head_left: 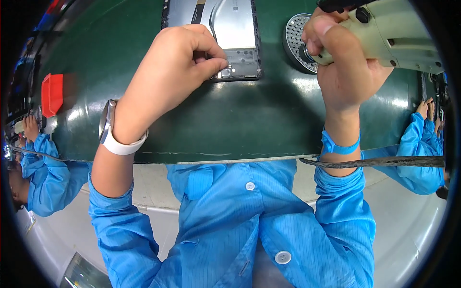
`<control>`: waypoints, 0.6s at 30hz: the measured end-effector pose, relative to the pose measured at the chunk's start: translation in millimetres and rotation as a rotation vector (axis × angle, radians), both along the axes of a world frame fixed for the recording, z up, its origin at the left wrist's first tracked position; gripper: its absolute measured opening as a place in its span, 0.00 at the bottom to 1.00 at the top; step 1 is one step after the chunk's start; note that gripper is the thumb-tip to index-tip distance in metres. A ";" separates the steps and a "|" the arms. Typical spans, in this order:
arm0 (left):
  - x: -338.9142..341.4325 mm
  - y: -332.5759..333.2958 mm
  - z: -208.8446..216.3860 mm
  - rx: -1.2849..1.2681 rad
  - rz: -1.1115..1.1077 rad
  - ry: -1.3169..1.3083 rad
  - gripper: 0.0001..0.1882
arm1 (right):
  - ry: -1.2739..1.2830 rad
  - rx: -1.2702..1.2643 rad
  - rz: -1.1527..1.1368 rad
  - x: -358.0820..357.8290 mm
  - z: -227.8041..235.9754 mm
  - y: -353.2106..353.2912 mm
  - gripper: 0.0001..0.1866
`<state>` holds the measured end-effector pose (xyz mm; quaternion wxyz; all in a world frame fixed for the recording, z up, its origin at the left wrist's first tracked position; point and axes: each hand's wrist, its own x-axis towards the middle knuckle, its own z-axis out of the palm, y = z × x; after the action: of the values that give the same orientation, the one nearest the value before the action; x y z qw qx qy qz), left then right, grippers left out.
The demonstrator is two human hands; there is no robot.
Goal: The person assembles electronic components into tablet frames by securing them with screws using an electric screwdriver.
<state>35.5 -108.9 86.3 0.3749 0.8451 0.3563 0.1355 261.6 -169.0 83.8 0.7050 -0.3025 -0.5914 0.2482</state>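
An opened tablet-like device (235,24) with a dark frame and a silvery inner plate lies at the top middle of the table. My left hand (165,65) rests over its near left corner, thumb and forefinger pressed together by the near edge; whatever is between them is too small to make out. In my right hand (345,67) is a pale green electric screwdriver (396,36), gripped near its nose. Its tip end points left over a round metal dish (292,32) full of small holes, whose right part my fingers and the tool hide.
The green table (230,120) has its near edge just before my body. A red plastic bin (52,95) stands at the left. A dark cable (379,162) crosses by my right forearm. Co-workers in blue sleeves (53,177) sit at both sides.
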 end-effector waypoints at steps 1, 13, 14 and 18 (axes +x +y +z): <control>-0.1 1.4 -0.5 -0.003 0.000 0.000 0.03 | 0.000 -0.003 0.000 0.6 0.0 -0.3 0.06; 7.2 22.7 2.6 0.334 -0.278 0.154 0.05 | 0.010 -0.044 -0.044 -10.0 -1.8 -0.8 0.09; 7.5 22.9 -0.5 0.358 -0.297 0.139 0.04 | -0.003 -0.056 -0.064 -10.8 -2.2 -1.2 0.10; -4.6 23.9 0.5 0.190 -0.270 0.000 0.03 | -0.021 -0.089 -0.169 -15.6 -2.6 0.1 0.15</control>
<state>30.9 -85.0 86.8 0.3080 0.9170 0.2251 0.1169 246.0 -168.9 81.1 0.7031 -0.3849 -0.5596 0.2107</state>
